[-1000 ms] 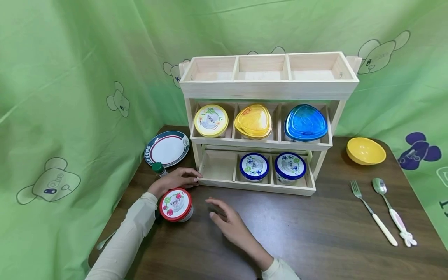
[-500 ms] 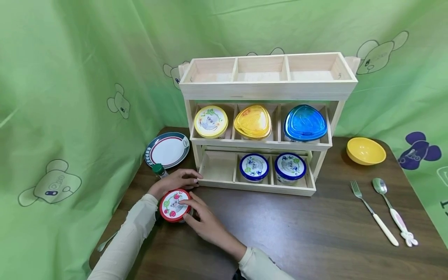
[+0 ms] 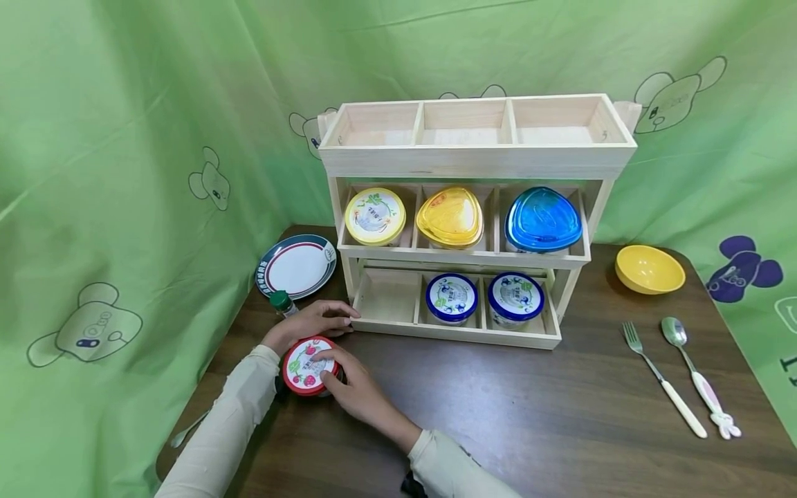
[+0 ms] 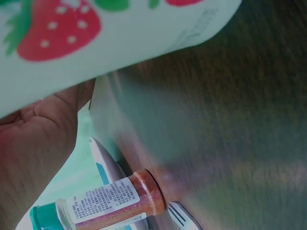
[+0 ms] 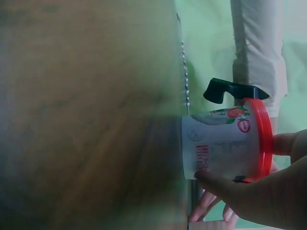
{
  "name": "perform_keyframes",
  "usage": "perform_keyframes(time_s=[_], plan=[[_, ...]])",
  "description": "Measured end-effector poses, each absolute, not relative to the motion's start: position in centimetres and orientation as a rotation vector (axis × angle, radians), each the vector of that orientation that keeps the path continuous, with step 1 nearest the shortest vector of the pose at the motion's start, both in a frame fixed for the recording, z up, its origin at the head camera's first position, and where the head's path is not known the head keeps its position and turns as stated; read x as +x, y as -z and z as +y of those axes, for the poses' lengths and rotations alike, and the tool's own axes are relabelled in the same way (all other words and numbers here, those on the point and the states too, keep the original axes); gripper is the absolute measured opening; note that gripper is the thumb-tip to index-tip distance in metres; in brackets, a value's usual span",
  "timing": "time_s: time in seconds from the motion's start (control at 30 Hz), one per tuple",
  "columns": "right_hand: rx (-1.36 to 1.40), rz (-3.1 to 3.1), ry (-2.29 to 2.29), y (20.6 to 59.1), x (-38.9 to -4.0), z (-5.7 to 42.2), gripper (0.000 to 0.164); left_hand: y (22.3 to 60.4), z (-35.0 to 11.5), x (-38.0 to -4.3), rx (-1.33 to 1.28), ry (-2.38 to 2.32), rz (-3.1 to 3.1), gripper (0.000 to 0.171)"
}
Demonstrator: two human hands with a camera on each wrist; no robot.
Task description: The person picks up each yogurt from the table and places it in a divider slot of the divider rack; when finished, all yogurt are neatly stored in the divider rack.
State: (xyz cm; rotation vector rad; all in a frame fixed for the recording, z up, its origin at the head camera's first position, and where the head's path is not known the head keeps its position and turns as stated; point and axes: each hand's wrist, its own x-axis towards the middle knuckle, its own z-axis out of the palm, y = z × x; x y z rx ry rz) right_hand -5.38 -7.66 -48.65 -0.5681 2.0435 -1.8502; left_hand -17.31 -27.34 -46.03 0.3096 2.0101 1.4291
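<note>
A paper tub with a red lid and strawberry print [image 3: 299, 373] stands on the table at the left front. My right hand [image 3: 361, 393] holds it from the right, thumb against its side and fingers over its lid, as the right wrist view shows of the tub [image 5: 216, 148]. Behind the tub, my left hand [image 3: 311, 320] rests with its fingertips touching the left front corner of the wooden rack's bottom tray [image 3: 454, 334]. That tray's left compartment is bare. Two blue-lidded tubs [image 3: 452, 297] fill its other two compartments.
The rack's middle tier holds a yellow-lidded tub [image 3: 376, 216], a yellow container [image 3: 451, 216] and a blue one [image 3: 544, 219]. A plate [image 3: 297, 266] and a green-capped seasoning bottle [image 3: 283, 303] lie left. Right are a bowl [image 3: 650, 270], fork [image 3: 663, 380] and spoon [image 3: 699, 377].
My right hand has moved left from the table beside the red-lidded tub and taken hold of the tub. My left hand stays at the rack's corner.
</note>
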Motion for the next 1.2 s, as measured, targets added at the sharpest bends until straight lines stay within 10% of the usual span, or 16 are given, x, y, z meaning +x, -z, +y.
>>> perform_keyframes(time_s=[1.2], plan=[[-0.38,2.345,1.976,45.8,-4.3,9.0,0.032,48.4,-28.7,-18.9,0.326,-1.449,1.932,0.029]])
